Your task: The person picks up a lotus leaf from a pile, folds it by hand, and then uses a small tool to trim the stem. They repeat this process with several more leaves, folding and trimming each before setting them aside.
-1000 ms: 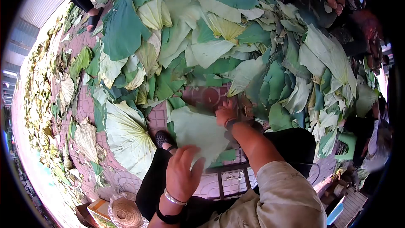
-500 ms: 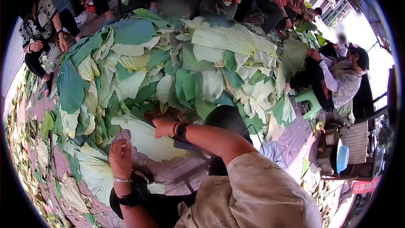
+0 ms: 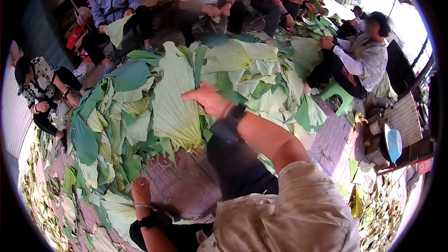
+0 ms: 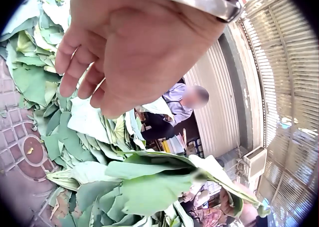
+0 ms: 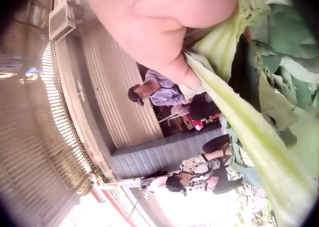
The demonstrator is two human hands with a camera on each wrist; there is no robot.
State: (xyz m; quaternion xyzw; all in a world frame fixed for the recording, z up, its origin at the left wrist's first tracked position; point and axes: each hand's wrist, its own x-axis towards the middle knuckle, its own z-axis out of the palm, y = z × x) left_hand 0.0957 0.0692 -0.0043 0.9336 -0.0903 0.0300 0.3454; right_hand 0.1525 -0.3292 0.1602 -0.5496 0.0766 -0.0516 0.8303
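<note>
The front leaf (image 3: pixel 175 95) is pale green, veined yellowish — the leaf pile (image 3: pixel 135 128) mixes light and dark greens; paving (image 3: pixel 184 184) pink, blouse (image 3: pixel 43 73) spotted black-and-white.

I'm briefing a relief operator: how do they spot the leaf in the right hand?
Find the big leaf heap in the head view. In front, the right hand grips a pale green leaf. Ribs fan from its yellowish lower end; unlike its heap neighbours, it is held.

From where I stand: passage available over paving (image 3: pixel 184 186) between left hand (image 3: pixel 140 190) and dark-trousered leg (image 3: pixel 238 163) | forward: barred by leaf (image 3: pixel 175 98) in right hand (image 3: pixel 208 99), leaf heap (image 3: pixel 130 95) behind | right: leg obstructs.
</note>
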